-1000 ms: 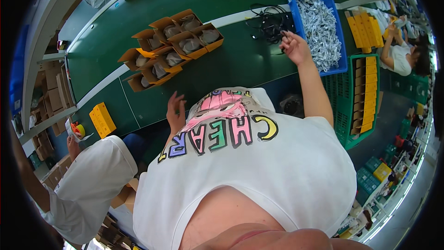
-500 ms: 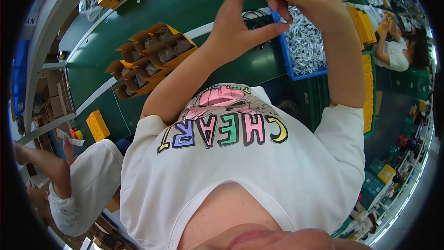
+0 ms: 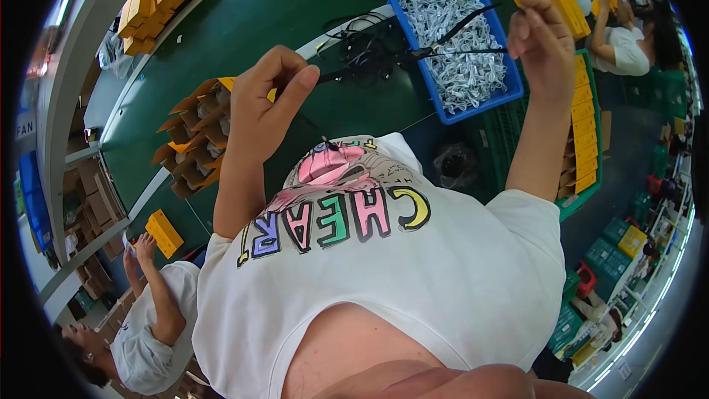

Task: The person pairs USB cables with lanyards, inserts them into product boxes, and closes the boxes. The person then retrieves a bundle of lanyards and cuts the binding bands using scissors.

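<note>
I see the desk [image 3: 244,22] ahead, with cartons [image 3: 196,133] at its left, a cable heap [image 3: 369,46] midway and, just right of that, a tray [image 3: 484,108] of cords [image 3: 465,81]. Farther right, a crate [image 3: 597,103] holds boxes [image 3: 585,140]. Between the left hand [image 3: 275,96] and right hand [image 3: 543,41], a cable [image 3: 423,52] crosses my view of heap and tray.

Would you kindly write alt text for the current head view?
A person's left hand and right hand hold a thin black cord between them above a green table. A blue bin of white pieces is at right, open cartons at left.
</note>
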The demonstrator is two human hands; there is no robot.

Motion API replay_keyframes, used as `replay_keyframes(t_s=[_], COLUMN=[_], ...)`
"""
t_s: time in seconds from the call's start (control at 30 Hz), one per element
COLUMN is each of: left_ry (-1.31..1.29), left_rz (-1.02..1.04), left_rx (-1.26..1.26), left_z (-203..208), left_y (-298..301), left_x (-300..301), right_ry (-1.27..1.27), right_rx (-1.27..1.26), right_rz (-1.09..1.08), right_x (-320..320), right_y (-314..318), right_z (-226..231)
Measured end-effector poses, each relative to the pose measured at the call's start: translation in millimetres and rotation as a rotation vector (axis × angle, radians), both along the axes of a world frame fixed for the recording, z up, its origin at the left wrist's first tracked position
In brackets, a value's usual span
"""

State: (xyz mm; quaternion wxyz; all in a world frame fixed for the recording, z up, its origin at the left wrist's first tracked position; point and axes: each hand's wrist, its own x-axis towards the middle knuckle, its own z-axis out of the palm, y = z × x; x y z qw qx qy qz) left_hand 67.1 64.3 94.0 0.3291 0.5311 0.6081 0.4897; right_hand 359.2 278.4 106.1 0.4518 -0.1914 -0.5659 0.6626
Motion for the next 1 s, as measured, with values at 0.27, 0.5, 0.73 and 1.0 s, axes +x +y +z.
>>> replay_keyframes(t_s=[0.27,0.5,0.73,1.0], left_ry=[0.286,0.494,-0.35,-0.331], left_rz=[-0.226,-0.263,-0.519,0.067], left_rx=[0.123,-0.29,-0.456,-0.305], left_z=[-41.4,-41.1,-66.8,-72.6], left_y=[40.1,1.9,3.4,-20.7], left_x=[55.9,7.3,57.3,35.2], right_ry=[-0.382,-0.414,-0.24,-0.831], right_rx=[-0.162,-0.177,-0.055,0.019], right_rz=[0.645,0.502,0.536,-0.163], right_x=[-57.1,-24.2,-60.9,20.0], right_y=[-59.2,-64.7,-89.4,37.5], right_z=[-56.7,-60.2,-38.0,-182.2])
